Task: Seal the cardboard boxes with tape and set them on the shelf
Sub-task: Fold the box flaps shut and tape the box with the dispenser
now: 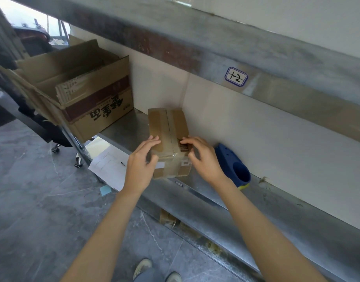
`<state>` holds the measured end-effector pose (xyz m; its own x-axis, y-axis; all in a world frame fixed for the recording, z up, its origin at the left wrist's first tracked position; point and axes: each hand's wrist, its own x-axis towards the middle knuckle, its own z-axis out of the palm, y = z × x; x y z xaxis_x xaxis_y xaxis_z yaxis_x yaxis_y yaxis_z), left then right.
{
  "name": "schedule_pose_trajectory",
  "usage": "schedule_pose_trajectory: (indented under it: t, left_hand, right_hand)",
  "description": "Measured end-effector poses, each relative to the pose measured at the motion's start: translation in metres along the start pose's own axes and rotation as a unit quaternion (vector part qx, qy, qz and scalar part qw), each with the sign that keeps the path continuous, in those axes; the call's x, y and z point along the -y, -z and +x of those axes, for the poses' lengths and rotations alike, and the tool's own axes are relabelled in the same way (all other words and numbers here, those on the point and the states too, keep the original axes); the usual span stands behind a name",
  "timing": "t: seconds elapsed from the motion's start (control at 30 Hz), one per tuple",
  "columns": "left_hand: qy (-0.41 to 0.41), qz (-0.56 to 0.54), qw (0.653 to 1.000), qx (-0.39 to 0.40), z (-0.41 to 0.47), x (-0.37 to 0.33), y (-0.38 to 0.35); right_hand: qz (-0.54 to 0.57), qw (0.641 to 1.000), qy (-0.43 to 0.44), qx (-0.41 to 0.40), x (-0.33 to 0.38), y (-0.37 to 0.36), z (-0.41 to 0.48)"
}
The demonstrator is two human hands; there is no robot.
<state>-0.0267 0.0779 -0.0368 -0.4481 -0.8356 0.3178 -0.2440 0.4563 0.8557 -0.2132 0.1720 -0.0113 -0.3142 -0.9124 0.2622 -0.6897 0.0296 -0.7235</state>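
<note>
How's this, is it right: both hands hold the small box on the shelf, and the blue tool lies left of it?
Not quite: the head view shows the blue tool right of the box, not left. The left hand and right hand do hold the box on the shelf.

We are reading a handwritten "1-2" on a blue-edged sticker (pixel 236 76) on the front edge of the upper shelf (pixel 175 43). We are seeing three large black Chinese characters (pixel 107 112) on the side of the big box (pixel 87 127), too blurred for us to be making out. A barcode (pixel 184 147) is showing on top of the small box (pixel 167 123), its digits too small to read.
</note>
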Motion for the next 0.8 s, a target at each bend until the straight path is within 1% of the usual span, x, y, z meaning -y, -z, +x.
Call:
schedule_pose_trajectory:
  t: [0.1,0.2,0.3,0.37,0.4,0.43,0.63,0.8]
  left_hand:
    - [0.011,-0.016,1.000,0.014,0.001,0.001,0.002]
    - [0.024,-0.038,0.997,0.057,0.004,0.004,0.011]
    - [0.025,-0.038,0.994,0.098,0.007,0.009,0.022]
    - [0.022,-0.030,0.993,0.109,0.010,0.009,0.026]
    - [0.019,-0.023,0.994,0.107,0.011,0.008,0.026]
    - [0.012,-0.016,0.995,0.101,0.012,0.008,0.025]
    - [-0.010,0.004,0.998,0.059,0.012,0.019,0.016]
    - [-0.020,0.013,0.999,0.036,0.011,0.018,0.013]
  right_hand:
    - [0.006,1.000,-0.006,0.012,0.002,0.001,-0.001]
    - [0.011,0.999,-0.003,0.036,-0.001,0.006,-0.001]
    - [-0.004,0.994,-0.005,0.110,-0.002,0.019,0.000]
    - [-0.013,0.987,-0.012,0.161,-0.002,0.029,0.002]
    - [-0.020,0.985,-0.013,0.172,-0.002,0.031,0.003]
    - [-0.025,0.985,-0.011,0.170,-0.003,0.032,0.005]
    - [0.007,0.995,-0.001,0.100,-0.011,0.022,0.010]
    - [0.019,0.997,-0.003,0.075,-0.012,0.016,0.009]
